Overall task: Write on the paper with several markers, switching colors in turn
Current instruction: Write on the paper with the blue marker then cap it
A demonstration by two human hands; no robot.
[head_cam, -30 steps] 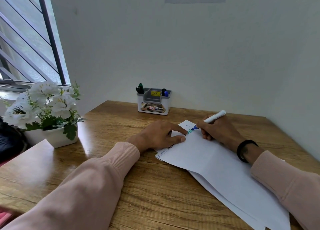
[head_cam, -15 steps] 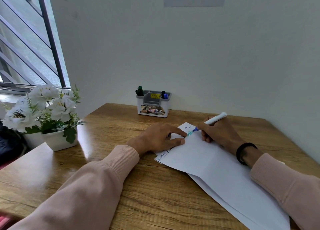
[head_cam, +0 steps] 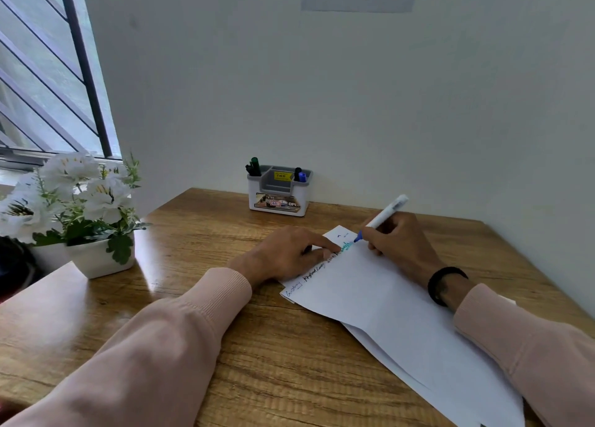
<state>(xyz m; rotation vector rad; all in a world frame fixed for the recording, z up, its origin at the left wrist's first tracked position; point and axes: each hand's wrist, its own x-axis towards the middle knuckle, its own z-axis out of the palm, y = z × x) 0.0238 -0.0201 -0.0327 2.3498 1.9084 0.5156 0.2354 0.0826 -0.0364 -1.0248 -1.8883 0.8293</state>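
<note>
Wooden desk (head_cam: 199,339), grained, fills lower frame. White paper (head_cam: 380,301) lies slanted at centre-right, handwriting along its upper edge. Your left hand (head_cam: 289,256) presses paper flat, fingers straight. Your right hand (head_cam: 399,240) grips white marker (head_cam: 384,212), blue tip on paper. Boxy plastic organiser (head_cam: 278,190) with markers at wall; flower pot (head_cam: 99,256) left.

White paper (head_cam: 386,298) bears blue, black and teal writing; white, blue-tipped marker (head_cam: 383,216); brown wood-grain desk (head_cam: 257,362).
</note>
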